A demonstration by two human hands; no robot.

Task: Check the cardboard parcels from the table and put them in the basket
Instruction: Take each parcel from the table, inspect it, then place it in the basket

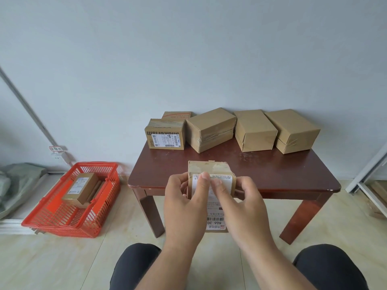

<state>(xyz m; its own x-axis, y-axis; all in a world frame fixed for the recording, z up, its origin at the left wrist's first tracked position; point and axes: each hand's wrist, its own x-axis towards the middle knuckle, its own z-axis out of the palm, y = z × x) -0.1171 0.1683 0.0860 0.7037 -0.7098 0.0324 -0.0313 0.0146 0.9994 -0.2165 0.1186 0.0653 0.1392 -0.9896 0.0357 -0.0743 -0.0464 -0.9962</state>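
While five parcels sit at twelve o'clock on the counter, the left hand and right hand grip a labelled parcel. A red basket holding a parcel lies at nine o'clock.

Both hands — left, right — grip labelled parcel above table edge.

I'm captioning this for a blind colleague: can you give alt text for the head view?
Both hands, left hand and right hand, hold a labelled cardboard parcel above a dark wooden table with five more parcels at the back. A red basket on the floor, left, holds parcels.
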